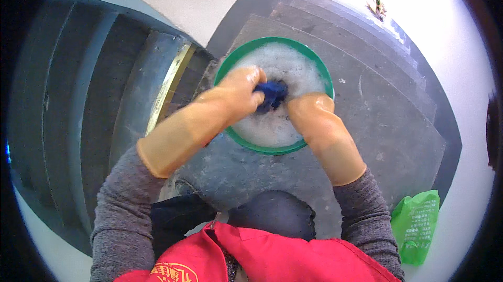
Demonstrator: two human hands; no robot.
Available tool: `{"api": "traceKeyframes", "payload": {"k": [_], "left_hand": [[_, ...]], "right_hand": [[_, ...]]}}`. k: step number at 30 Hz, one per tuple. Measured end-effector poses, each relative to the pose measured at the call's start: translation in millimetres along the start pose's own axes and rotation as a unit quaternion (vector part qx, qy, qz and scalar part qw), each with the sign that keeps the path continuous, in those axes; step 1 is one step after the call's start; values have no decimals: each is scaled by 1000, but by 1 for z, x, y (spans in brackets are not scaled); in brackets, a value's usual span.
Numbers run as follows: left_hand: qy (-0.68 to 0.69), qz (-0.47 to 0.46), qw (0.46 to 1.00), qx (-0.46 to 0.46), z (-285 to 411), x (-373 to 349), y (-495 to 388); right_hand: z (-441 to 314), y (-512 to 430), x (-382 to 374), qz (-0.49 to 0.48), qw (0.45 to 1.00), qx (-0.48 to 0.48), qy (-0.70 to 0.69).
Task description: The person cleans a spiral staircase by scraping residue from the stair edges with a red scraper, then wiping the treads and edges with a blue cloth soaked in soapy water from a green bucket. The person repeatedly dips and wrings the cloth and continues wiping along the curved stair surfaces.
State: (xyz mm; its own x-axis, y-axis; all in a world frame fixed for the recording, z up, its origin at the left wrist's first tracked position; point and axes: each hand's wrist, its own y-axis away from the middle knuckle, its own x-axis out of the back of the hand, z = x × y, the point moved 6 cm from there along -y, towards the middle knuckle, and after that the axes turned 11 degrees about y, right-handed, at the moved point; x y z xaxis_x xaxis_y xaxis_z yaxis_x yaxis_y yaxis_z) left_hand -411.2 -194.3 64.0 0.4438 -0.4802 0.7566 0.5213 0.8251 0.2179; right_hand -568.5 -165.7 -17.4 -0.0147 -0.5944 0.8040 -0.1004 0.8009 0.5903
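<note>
A round green basin stands on the grey floor before me, filled with water under white suds. I wear long orange rubber gloves on both hands. Over the middle of the basin, my left hand grips a bunched dark blue cloth that looks wet. My right hand reaches over the basin's near right rim, beside the cloth. Its fingers are lost in the suds, so what they hold is hidden.
Dark steps lie at the left, with a yellow strip along a nearby edge. More steps curve beyond the basin at upper right. A green plastic bag bearing writing lies at lower right. Small scraps sit near the white wall.
</note>
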Motion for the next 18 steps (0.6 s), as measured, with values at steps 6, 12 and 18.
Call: {"api": "traceKeyframes", "payload": {"k": [6, 12, 18], "left_hand": [[-196, -238, 933, 184, -42, -90, -33], [64, 45, 995, -64, 46, 54, 7], [218, 275, 930, -106, 98, 149, 83]], "right_hand": [[-10, 21, 11, 130, 977, 76, 153], [-4, 26, 24, 72, 992, 99, 26], [-26, 60, 56, 226, 877, 273, -325]]}}
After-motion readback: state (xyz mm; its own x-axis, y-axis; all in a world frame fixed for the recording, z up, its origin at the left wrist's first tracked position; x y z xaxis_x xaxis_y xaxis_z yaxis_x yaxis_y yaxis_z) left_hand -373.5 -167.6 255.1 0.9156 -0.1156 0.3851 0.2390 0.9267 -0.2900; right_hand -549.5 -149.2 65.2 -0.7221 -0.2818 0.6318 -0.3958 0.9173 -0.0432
